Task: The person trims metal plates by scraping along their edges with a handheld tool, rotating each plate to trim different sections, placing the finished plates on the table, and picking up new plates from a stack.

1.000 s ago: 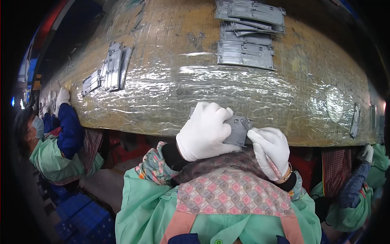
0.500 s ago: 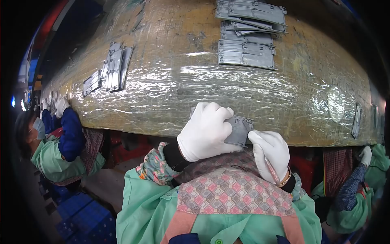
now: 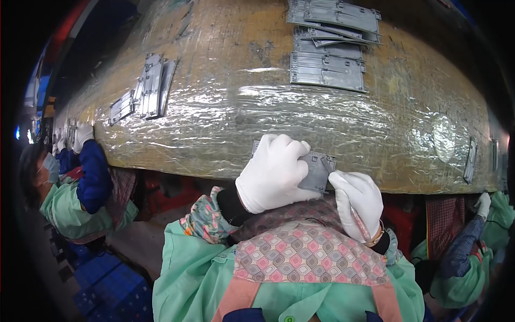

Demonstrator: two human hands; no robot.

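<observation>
A grey flat panel (image 3: 316, 173) lies at the table's near edge, partly covered by my gloved hands. My left hand (image 3: 276, 174), in a white glove, grips its left part, with the fingers bent over it. On the panel's right side, my right hand (image 3: 358, 203), also white-gloved, is closed around a slim tool (image 3: 327, 165) whose dark blade-like end touches the panel near its right edge. A pinkish handle shows below the fingers of that hand.
Stacked grey panels (image 3: 327, 70) lie at the table's far side. More panels (image 3: 153, 88) rest at the left, and another (image 3: 470, 160) at the right edge. A masked co-worker (image 3: 80, 193) is at the left, another person (image 3: 466, 247) at the right.
My hands and the panel have hardly moved. At the left, the co-worker's head and gloved hands have shifted slightly.
</observation>
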